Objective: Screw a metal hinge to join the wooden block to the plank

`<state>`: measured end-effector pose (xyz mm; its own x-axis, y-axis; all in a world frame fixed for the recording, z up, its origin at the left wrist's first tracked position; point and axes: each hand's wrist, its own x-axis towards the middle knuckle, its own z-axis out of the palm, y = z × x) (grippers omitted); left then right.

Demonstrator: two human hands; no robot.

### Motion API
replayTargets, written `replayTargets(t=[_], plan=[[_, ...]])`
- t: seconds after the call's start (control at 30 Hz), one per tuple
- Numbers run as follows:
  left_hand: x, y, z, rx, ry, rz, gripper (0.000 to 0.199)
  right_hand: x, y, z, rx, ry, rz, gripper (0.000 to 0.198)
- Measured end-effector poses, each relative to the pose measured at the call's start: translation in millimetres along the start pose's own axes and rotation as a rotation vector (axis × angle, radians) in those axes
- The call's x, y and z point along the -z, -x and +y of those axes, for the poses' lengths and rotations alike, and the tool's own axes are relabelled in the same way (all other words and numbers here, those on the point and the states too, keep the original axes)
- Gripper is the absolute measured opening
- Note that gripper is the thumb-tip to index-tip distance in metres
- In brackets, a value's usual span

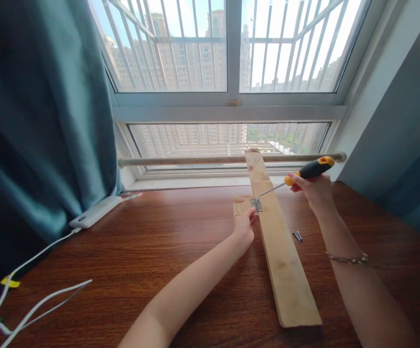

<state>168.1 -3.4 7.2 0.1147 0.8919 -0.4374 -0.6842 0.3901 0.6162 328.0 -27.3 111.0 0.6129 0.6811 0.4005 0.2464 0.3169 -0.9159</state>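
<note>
In my right hand is a screwdriver with a black and yellow handle, its shaft slanting down to the left. The tip reaches the upper edge of a small metal hinge. This hinge lies across a long wooden plank and a shorter wooden piece on its left. Thumb and fingers of my left hand are pinched at the hinge's lower edge; the fingertips are partly hidden. Right of the plank, several loose screws lie on the brown tabletop.
The plank's far end rises over a horizontal rail before the window. At left, a white power strip or similar slim device lies by the blue curtain. A white cable loops across the table's left side.
</note>
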Motion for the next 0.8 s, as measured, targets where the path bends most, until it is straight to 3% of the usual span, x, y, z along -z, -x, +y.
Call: replayTargets(t=[0.37,0.63,0.8], plan=[[3.8,1.6,3.5,0.007,0.030,-0.018,0.016,-0.9,0.6,4.2,0.016,0.116,-0.025,0.032],[5.5,0.2,4.1,0.005,0.034,-0.035,0.017,-6.6,19.5,-10.1,0.170,0.390,-0.038,0.036],[6.2,0.9,4.0,0.004,0.027,-0.049,0.019,-12.5,21.3,-8.7,0.079,0.163,-0.113,0.031]])
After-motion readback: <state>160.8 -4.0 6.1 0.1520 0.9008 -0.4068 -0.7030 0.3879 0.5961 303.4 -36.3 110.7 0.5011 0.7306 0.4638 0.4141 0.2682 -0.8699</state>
